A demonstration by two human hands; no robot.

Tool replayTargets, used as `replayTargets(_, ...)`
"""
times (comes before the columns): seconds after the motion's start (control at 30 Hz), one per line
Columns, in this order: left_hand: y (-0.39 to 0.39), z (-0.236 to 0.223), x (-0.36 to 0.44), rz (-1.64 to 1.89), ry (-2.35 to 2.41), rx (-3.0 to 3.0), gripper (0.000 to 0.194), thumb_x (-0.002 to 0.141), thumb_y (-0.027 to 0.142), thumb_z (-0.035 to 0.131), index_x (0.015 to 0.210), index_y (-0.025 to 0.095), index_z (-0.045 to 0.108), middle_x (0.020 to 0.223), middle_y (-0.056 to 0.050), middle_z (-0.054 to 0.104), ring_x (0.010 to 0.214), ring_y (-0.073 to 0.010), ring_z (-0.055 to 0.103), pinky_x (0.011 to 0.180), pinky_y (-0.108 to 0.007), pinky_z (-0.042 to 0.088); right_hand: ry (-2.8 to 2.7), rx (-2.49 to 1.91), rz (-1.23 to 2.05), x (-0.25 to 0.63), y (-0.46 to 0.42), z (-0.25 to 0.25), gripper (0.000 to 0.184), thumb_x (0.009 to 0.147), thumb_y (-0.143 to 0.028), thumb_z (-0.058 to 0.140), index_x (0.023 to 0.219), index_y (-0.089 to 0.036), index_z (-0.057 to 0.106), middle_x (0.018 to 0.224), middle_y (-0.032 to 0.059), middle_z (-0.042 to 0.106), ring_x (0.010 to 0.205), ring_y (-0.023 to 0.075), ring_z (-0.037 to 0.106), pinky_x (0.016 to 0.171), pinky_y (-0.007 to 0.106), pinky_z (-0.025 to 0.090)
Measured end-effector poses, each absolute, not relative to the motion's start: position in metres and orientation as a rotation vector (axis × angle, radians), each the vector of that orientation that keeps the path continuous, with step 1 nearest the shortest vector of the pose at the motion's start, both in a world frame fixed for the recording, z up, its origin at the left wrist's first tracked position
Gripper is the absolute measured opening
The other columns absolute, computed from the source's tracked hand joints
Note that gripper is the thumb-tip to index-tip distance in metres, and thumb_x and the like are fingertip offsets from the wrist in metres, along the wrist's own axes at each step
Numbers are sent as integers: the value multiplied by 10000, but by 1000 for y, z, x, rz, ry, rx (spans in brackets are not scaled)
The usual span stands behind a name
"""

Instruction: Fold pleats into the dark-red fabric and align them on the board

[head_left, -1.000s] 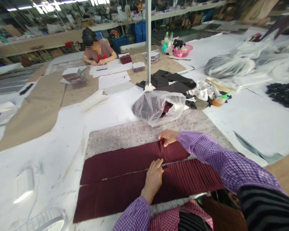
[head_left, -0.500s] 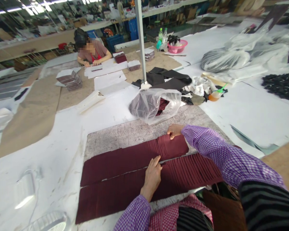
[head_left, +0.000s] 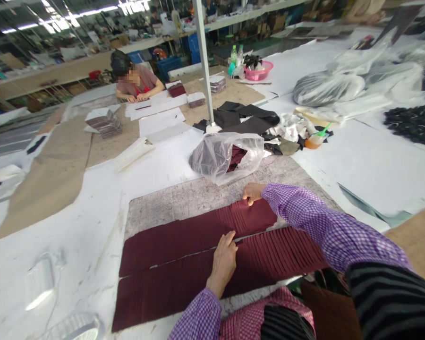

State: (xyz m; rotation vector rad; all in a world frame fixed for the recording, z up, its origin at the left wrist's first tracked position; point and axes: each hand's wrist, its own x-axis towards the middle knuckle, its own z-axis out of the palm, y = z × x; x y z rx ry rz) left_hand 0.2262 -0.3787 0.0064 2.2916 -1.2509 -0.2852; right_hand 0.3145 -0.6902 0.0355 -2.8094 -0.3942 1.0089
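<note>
Two long rows of overlapping maroon fabric pieces lie side by side on a grey, worn board (head_left: 152, 208). My left hand (head_left: 224, 262) rests with fingers stretched out where the far row (head_left: 184, 238) meets the near row (head_left: 163, 288). At the far row's right part, my right hand (head_left: 253, 192) has its fingers curled down at the back edge, pinching a maroon fabric piece (head_left: 260, 215); the fingertips are partly hidden. Toward the right, the pieces of the near row are fanned out in narrow steps, partly behind my right sleeve.
Beyond the board lies a clear plastic bag (head_left: 216, 158) with maroon fabric inside. A metal post (head_left: 204, 71) rises behind it, beside black fabric scraps (head_left: 246, 115). Across the table a co-worker (head_left: 138, 82) bends over papers near stacked pieces (head_left: 104, 123). A white lamp (head_left: 40, 281) stands left.
My right hand has shifted very slightly left along the far row's back edge. My left hand stays in place. The view has tilted a little.
</note>
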Motion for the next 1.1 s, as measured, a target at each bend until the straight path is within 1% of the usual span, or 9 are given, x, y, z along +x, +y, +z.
replayTargets(0.17,-380,11,226,-294,-1270,2314,274,917,107,381,1040,123,625,1403,-110,525,1287,-224,493,1104,-464,409,-386,-2835,973,312,-687,36,251,896,-374,607,985,-143,644,1019,50,671,951,199,636,874,429,499)
replayTargets(0.27,-384,17,228,-311,-1320,2315,286,908,111,392,1025,143,651,1455,-74,473,1251,-239,511,1069,-459,444,-367,-2863,967,309,-684,37,242,895,-358,610,1006,-145,637,1032,51,661,953,200,632,864,425,506)
replayTargets(0.37,-389,22,230,-331,-1363,2322,282,901,137,417,962,162,691,1402,-54,535,1185,-277,537,991,-486,490,-320,-2903,927,304,-681,37,249,897,-356,607,1027,-145,629,1049,55,651,956,202,625,864,431,504)
replayTargets(0.47,-393,22,231,-340,-1370,2339,292,907,164,418,948,163,707,1367,-55,568,1157,-297,539,957,-504,495,-229,-2974,816,298,-675,40,266,892,-354,612,1060,-149,620,1084,62,637,986,214,612,886,451,489)
replayTargets(0.63,-392,20,229,-354,-1364,2349,319,918,175,397,960,161,713,1389,-48,548,1177,-287,517,984,-485,472,-123,-3048,512,275,-653,48,331,880,-348,620,1155,-170,580,1219,86,567,1113,258,541,945,494,442)
replayTargets(0.77,-392,21,229,-383,-1349,2349,332,923,189,393,961,158,721,1392,-55,545,1185,-283,510,1005,-478,455,-50,-3003,360,250,-634,42,329,873,-389,614,1126,-180,584,1152,74,582,1044,233,559,878,436,475)
replayTargets(0.83,-392,22,230,-399,-1334,2346,340,930,199,384,996,157,716,1389,-56,548,1187,-277,510,1015,-468,449,22,-2985,284,239,-626,37,313,878,-383,605,1106,-169,584,1117,70,588,1015,226,566,850,418,481)
replayTargets(1.0,-391,21,229,-422,-1291,2332,353,938,205,371,1081,160,691,1390,-41,549,1202,-269,506,1038,-458,433,108,-2968,101,222,-615,31,262,898,-301,586,1131,-181,588,1137,58,581,1024,221,555,866,415,460)
replayTargets(1.1,-390,20,229,-426,-1257,2322,334,930,202,400,1114,161,676,1379,-60,559,1212,-258,512,1052,-454,429,235,-2987,8,222,-612,34,210,905,-299,579,1062,-165,617,1073,60,609,954,207,579,847,409,466)
